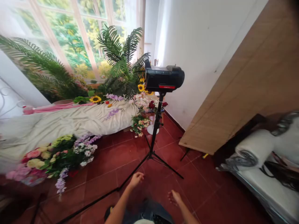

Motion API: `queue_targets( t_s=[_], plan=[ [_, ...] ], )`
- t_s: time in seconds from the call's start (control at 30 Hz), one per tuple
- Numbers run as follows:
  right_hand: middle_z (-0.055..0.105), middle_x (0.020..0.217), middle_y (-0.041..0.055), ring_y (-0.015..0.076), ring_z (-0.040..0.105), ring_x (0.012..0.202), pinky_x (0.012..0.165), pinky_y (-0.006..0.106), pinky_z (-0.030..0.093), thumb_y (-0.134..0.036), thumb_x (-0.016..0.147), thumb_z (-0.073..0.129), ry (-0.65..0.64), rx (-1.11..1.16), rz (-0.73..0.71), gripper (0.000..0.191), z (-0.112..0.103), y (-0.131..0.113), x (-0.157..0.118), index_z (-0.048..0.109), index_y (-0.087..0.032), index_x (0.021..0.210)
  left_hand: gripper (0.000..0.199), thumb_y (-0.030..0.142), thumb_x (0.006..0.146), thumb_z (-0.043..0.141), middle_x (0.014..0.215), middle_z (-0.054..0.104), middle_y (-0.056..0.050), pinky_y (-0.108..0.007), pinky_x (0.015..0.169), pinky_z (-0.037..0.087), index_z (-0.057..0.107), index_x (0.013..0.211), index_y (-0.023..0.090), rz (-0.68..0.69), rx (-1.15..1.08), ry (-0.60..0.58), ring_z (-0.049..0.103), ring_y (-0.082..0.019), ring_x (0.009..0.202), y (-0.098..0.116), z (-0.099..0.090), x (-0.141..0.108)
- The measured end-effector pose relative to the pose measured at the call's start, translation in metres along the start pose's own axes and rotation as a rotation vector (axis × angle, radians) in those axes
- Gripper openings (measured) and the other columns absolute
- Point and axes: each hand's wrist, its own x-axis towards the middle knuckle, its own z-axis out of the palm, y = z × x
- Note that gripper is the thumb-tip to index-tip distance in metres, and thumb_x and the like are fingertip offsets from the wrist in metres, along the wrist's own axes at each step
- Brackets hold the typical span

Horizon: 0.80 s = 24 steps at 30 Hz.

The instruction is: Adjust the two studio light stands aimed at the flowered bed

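A black studio light [164, 77] with a red label sits on top of a black tripod stand [154, 133], its legs spread on the floor. My left hand [136, 179] is in front of the stand's lower part, fingers curled loosely, with nothing visible in them. Lower and to the right, my right hand [174, 197] hangs over the floor with its fingers partly bent and apart, holding nothing. Neither hand touches the stand or the light.
A bed [77, 121] with cream cloth and flowers stands at the left, more flowers [46, 158] before it. A palm plant [123, 59] is by the window. A wooden panel [224, 84] leans at the right, near a wrapped sofa [268, 183]. Another black pole [88, 205] crosses the lower left.
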Motion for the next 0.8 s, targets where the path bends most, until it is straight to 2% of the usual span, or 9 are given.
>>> queue_targets(
  t_s=[0.03,0.1,0.27,0.37,0.47,0.53,0.6,0.7,0.8],
  plan=[
    [0.059,0.049,0.0064,0.0208,0.064,0.046,0.04,0.027,0.045,-0.038,0.071,0.033,0.025,0.059,0.056,0.033,-0.008,-0.006,0.003,0.051,-0.021,0.049,0.028,0.046,0.055,0.066,0.057,0.061,-0.006,-0.035,0.055,0.049,0.061,0.059,0.019,0.053,-0.014,-0.092,0.059,-0.019,0.053,0.023,0.006,0.016],
    [0.06,0.051,0.0062,0.0169,0.063,0.045,0.042,0.023,0.045,-0.032,0.075,0.031,0.061,0.142,0.097,0.035,-0.019,-0.021,0.006,0.053,-0.02,0.052,0.027,0.043,0.058,0.066,0.058,0.061,-0.003,-0.031,0.057,0.048,0.062,0.064,0.017,0.149,0.002,-0.152,0.056,-0.015,0.053,0.076,0.005,0.045],
    [0.065,0.058,0.0065,0.0116,0.06,0.044,0.045,0.019,0.045,-0.026,0.084,0.036,0.04,0.286,0.025,0.031,-0.028,-0.087,0.007,0.056,-0.016,0.062,0.029,0.036,0.06,0.072,0.076,0.064,-0.005,-0.029,0.067,0.049,0.063,0.079,0.015,0.485,-0.004,-0.074,0.058,-0.014,0.069,0.236,-0.008,0.108],
    [0.066,0.061,0.0059,0.01,0.059,0.046,0.048,0.018,0.045,-0.026,0.087,0.039,0.03,0.334,-0.016,0.028,-0.03,-0.139,0.009,0.058,-0.014,0.069,0.049,0.035,0.063,0.074,0.097,0.063,-0.009,-0.031,0.072,0.05,0.057,0.104,0.016,0.653,-0.058,-0.01,0.059,-0.015,0.079,0.325,0.006,0.136],
    [0.067,0.066,0.0056,0.0087,0.059,0.048,0.05,0.017,0.044,-0.027,0.09,0.037,0.031,0.377,-0.078,0.029,-0.03,-0.197,0.015,0.059,-0.013,0.076,0.06,0.034,0.064,0.076,0.11,0.059,-0.012,-0.032,0.08,0.049,0.05,0.116,0.016,0.797,-0.131,-0.028,0.058,-0.016,0.09,0.391,0.033,0.153],
    [0.067,0.07,0.0055,0.0075,0.058,0.05,0.051,0.016,0.044,-0.027,0.092,0.036,0.015,0.405,-0.123,0.03,-0.029,-0.237,0.02,0.058,-0.013,0.08,0.058,0.034,0.065,0.076,0.106,0.061,-0.011,-0.032,0.082,0.048,0.051,0.113,0.015,0.859,-0.17,-0.071,0.059,-0.016,0.091,0.419,0.052,0.161],
    [0.067,0.073,0.0053,0.0065,0.058,0.052,0.052,0.016,0.044,-0.028,0.094,0.036,-0.023,0.43,-0.163,0.03,-0.028,-0.278,0.024,0.058,-0.012,0.083,0.045,0.036,0.068,0.073,0.094,0.063,-0.008,-0.029,0.08,0.047,0.055,0.103,0.014,0.889,-0.198,-0.068,0.059,-0.015,0.084,0.435,0.069,0.168],
    [0.066,0.073,0.0062,0.0067,0.056,0.051,0.048,0.015,0.042,-0.039,0.096,0.034,-0.118,0.435,-0.169,0.038,-0.031,-0.343,0.026,0.057,-0.012,0.083,0.031,0.043,0.074,0.065,0.071,0.061,-0.002,-0.024,0.065,0.045,0.06,0.084,0.014,0.857,-0.211,-0.04,0.056,-0.012,0.065,0.443,0.081,0.178],
    [0.065,0.071,0.0099,0.0091,0.054,0.046,0.039,0.015,0.035,-0.056,0.095,0.021,-0.325,0.332,-0.026,0.056,-0.037,-0.407,0.025,0.053,-0.013,0.081,0.033,0.047,0.071,0.066,0.054,0.054,0.003,-0.021,0.051,0.038,0.061,0.075,0.015,0.79,-0.178,-0.08,0.048,-0.009,0.05,0.443,0.079,0.186]
  ],
)
